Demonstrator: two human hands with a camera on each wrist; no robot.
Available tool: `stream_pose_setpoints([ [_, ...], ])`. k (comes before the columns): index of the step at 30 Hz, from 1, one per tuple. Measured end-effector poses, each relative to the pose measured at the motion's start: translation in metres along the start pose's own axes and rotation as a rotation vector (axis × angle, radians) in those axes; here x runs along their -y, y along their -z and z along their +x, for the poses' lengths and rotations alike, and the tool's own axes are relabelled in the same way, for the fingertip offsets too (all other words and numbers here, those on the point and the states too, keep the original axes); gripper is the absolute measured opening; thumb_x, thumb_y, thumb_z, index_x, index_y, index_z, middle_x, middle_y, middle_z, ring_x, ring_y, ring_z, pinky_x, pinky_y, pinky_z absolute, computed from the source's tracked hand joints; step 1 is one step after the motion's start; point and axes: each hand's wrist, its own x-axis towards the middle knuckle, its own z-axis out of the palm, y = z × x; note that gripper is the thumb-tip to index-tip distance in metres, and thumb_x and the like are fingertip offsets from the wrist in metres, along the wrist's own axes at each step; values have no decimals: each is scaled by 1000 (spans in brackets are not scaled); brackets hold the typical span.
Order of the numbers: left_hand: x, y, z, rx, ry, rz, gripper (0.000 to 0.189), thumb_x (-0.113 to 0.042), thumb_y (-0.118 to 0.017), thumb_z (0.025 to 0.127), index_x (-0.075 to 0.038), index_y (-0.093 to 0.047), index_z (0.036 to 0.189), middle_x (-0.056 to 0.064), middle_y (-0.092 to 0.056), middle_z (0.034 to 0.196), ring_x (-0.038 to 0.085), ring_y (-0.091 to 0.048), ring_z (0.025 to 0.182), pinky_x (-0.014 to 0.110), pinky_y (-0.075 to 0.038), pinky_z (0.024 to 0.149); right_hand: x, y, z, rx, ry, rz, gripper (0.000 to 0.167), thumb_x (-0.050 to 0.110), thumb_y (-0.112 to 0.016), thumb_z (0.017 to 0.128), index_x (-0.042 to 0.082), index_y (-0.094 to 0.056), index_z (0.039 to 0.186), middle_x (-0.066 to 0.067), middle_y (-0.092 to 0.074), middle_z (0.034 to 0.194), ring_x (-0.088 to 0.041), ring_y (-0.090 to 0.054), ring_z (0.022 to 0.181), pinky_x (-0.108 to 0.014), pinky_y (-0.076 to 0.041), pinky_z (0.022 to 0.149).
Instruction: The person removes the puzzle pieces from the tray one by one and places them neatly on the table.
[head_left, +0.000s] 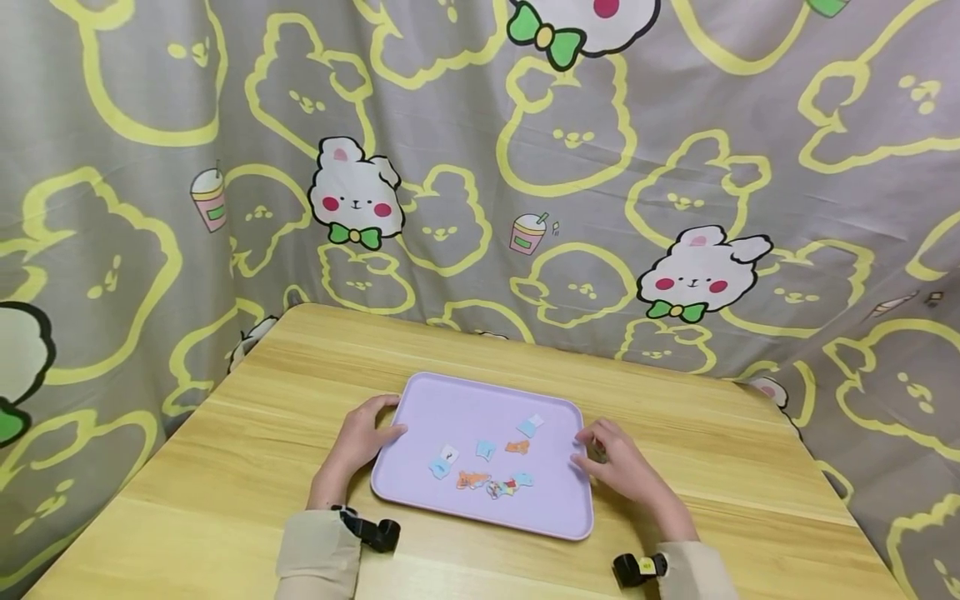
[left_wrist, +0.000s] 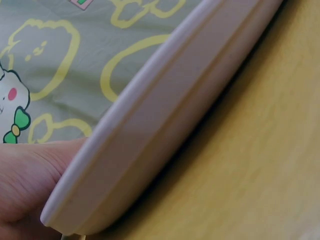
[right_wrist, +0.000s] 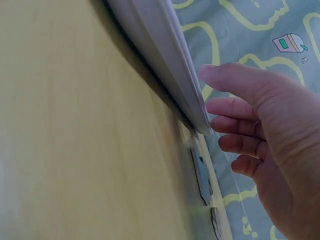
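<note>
A lilac tray (head_left: 487,400) lies on the table, with several small flat picture pieces (head_left: 472,480) in orange, blue and white scattered in it. My left hand (head_left: 362,435) holds the tray's left edge, thumb and fingertips over the rim; in the left wrist view the tray's side wall (left_wrist: 150,115) hides most of it. On the other side, my right hand (head_left: 613,458) is at the right rim with loosely bent fingers, thumb and index fingertips right at the edge. The right wrist view shows that hand (right_wrist: 285,125) beside the tray wall (right_wrist: 165,55), its palm holding nothing.
Flat pieces (right_wrist: 201,175) with dark edges lie on the table near my right hand. The wooden table (head_left: 247,483) extends around the tray. A patterned curtain (head_left: 450,167) hangs behind and at both sides. A black camera (head_left: 378,533) sits on each wrist.
</note>
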Motion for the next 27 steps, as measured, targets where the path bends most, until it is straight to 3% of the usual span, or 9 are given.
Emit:
stream_pose_setpoints([
  [11, 0, -2, 1, -7, -5, 1, 52, -13, -69, 90, -1, -51, 138, 22, -50, 145, 42, -39, 141, 56, -32, 119, 6, -9, 13, -40, 34, -57, 24, 20, -78, 82, 5, -68, 98, 1, -56, 88, -9, -46, 81, -22, -43, 67],
  [20, 1, -3, 0, -5, -7, -2, 51, -13, -69, 90, 0, -52, 137, 22, -50, 145, 42, -39, 140, 56, -33, 118, 13, -18, 25, -32, -29, -125, 29, 23, -77, 83, 1, -68, 100, -2, -58, 93, -12, -49, 86, -31, -49, 76],
  [27, -1, -3, -1, -9, -9, -1, 52, -12, -69, 90, 0, -52, 137, 23, -50, 145, 42, -40, 140, 56, -33, 118, 19, -24, 32, -42, -6, -176, 35, 28, -78, 82, -1, -69, 100, -2, -56, 89, -10, -44, 80, -28, -45, 69],
])
